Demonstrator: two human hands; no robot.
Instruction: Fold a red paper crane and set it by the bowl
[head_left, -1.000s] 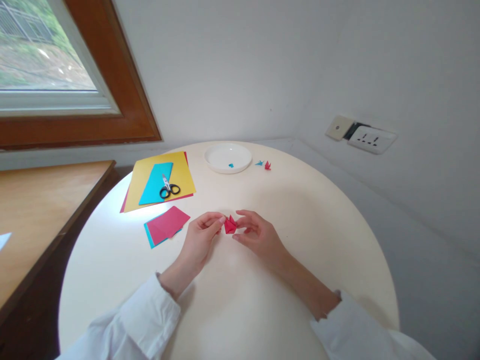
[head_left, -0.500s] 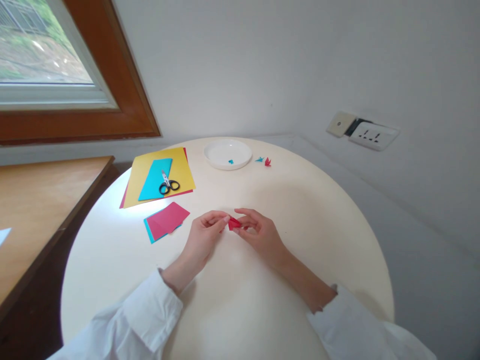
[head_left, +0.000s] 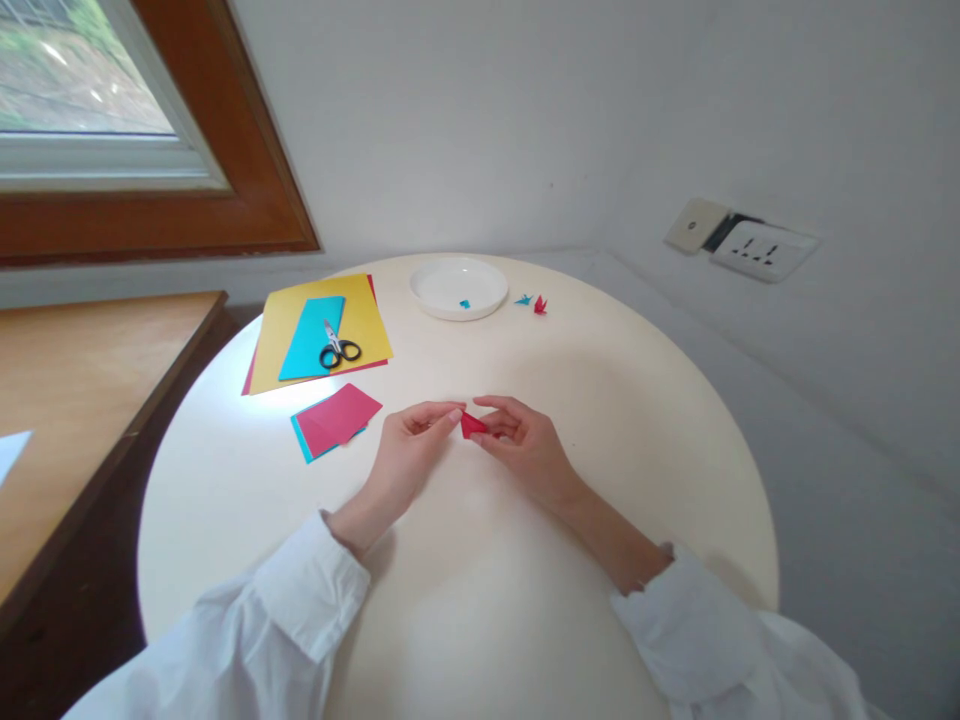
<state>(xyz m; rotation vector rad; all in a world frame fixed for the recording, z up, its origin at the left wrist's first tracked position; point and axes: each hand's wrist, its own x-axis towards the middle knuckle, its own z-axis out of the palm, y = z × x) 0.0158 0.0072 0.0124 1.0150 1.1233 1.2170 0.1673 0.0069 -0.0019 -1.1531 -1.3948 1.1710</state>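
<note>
The broadest open way over the round table (head_left: 660, 430) lies to the right, from the right hand (head_left: 529, 445) to the edge. Another lane crosses the middle, between the hands and the white plate (head_left: 427, 308) on the far side; the blue figure (head_left: 523, 300) and red figure (head_left: 541, 305) stand just right of that plate. The pink sheet (head_left: 337, 420) and scissors (head_left: 341, 350) obstruct the left. Red folded paper (head_left: 472, 426) blocks the narrow gap between left hand (head_left: 412, 440) and right hand.

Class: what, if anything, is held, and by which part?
Folded red paper: the left hand pinches its upper-left corner; the right hand holds its right side.
</note>
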